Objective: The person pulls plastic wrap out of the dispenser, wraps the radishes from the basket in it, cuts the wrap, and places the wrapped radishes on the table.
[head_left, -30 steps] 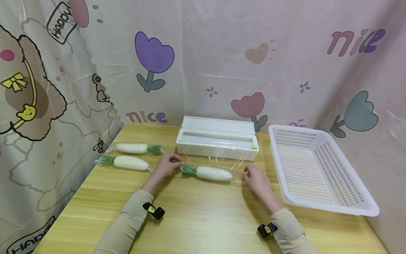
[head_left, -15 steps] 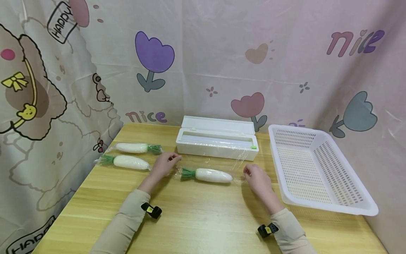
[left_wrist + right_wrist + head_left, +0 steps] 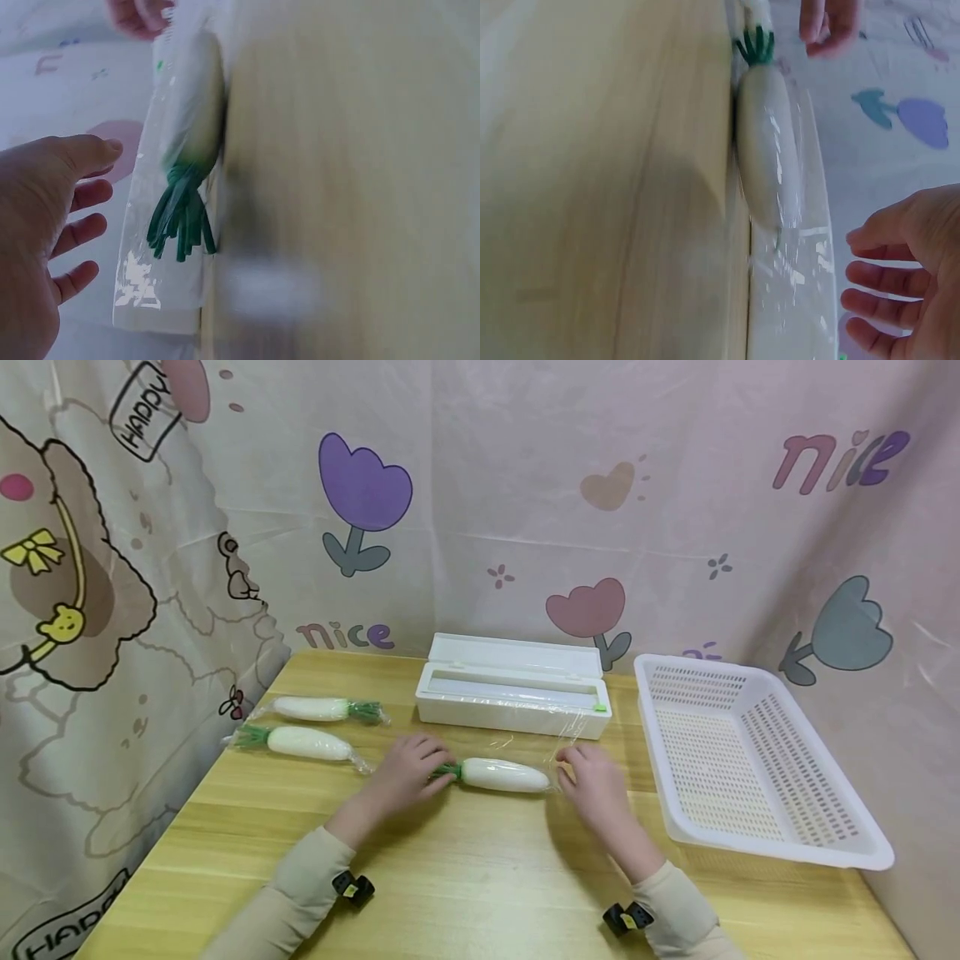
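Observation:
A white radish (image 3: 504,775) with green tops lies on the wooden table under clear plastic wrap, in front of the wrap box. My left hand (image 3: 411,770) is beside its green tops (image 3: 180,214), fingers parted and loosely bent, with nothing between them. Off the tapered end, my right hand (image 3: 596,781) hovers with relaxed fingers (image 3: 881,277) and holds nothing. The wrap (image 3: 791,292) stretches from the radish back toward the white wrap box (image 3: 517,717), whose lid stands up.
Two wrapped radishes, a far one (image 3: 311,709) and a nearer one (image 3: 309,744), lie at the table's left. A white perforated basket (image 3: 780,853) stands at the right. A printed curtain (image 3: 480,485) hangs behind the table (image 3: 480,893).
My left hand has let go of the wrap's left edge and come down to the green tops. My right hand has moved left, closer to the radish's tip.

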`<act>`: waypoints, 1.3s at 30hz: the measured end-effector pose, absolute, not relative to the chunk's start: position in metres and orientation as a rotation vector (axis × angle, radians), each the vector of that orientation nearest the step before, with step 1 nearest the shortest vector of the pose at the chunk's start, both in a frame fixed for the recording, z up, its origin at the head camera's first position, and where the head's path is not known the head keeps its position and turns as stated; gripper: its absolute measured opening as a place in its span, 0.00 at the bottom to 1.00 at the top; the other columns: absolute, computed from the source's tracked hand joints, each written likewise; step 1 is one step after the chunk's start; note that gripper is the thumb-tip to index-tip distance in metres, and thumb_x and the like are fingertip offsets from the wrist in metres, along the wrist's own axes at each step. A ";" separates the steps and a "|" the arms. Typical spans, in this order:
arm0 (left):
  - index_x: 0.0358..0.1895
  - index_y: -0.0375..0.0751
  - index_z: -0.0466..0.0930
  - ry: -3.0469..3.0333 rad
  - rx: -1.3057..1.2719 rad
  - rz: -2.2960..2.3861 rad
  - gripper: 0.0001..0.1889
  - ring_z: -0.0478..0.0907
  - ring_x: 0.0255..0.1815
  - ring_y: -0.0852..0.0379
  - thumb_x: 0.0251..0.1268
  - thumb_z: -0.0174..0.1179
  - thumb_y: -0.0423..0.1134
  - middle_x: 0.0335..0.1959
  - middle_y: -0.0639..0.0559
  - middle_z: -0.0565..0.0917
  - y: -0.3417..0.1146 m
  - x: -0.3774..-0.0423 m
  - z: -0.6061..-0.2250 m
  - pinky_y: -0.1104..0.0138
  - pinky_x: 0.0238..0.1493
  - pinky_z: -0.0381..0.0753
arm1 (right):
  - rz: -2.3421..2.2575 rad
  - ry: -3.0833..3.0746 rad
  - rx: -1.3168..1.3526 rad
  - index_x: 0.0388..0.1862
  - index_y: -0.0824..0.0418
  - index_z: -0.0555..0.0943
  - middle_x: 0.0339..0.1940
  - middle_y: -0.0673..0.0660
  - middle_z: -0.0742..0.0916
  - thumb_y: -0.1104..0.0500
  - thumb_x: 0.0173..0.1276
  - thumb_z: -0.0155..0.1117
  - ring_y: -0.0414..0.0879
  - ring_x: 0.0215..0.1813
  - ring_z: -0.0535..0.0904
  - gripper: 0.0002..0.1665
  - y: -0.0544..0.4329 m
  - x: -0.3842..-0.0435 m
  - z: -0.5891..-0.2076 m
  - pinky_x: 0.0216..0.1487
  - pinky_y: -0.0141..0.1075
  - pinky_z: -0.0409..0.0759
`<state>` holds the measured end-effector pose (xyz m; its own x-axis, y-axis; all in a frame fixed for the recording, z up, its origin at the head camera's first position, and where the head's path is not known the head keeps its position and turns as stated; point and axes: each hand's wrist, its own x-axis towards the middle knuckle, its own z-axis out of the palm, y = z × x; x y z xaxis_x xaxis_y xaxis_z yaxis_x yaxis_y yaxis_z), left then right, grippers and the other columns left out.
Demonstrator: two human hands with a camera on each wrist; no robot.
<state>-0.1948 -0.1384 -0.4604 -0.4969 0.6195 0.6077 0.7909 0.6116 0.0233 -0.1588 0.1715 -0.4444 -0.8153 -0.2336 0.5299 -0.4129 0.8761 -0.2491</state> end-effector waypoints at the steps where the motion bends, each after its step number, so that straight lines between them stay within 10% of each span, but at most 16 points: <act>1: 0.41 0.46 0.85 -2.284 -1.128 -0.388 0.11 0.79 0.45 0.52 0.55 0.68 0.44 0.40 0.52 0.86 -0.138 -0.193 -0.460 0.55 0.50 0.79 | 0.466 -2.503 0.529 0.34 0.61 0.83 0.34 0.56 0.87 0.66 0.52 0.74 0.52 0.37 0.82 0.11 0.168 -0.158 -0.446 0.40 0.44 0.82; 11: 0.52 0.50 0.81 -2.437 -1.215 -0.240 0.16 0.78 0.55 0.53 0.61 0.65 0.46 0.52 0.54 0.84 -0.122 -0.190 -0.464 0.56 0.59 0.75 | 0.337 -2.482 0.809 0.37 0.57 0.84 0.37 0.51 0.86 0.63 0.52 0.74 0.50 0.41 0.81 0.13 0.137 -0.149 -0.456 0.36 0.43 0.78; 39: 0.69 0.46 0.67 -2.942 -0.914 -0.234 0.34 0.70 0.67 0.42 0.61 0.65 0.52 0.64 0.46 0.77 -0.090 -0.218 -0.460 0.42 0.72 0.60 | 0.401 -2.821 0.628 0.57 0.61 0.75 0.56 0.61 0.84 0.58 0.59 0.71 0.57 0.59 0.79 0.27 0.131 -0.181 -0.461 0.64 0.59 0.72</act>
<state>-0.2180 -0.0897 -0.4598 -0.8239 0.5589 0.0940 0.5667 0.8138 0.1289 -0.1807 0.1305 -0.4605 -0.8836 -0.3804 0.2732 -0.4415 0.8712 -0.2148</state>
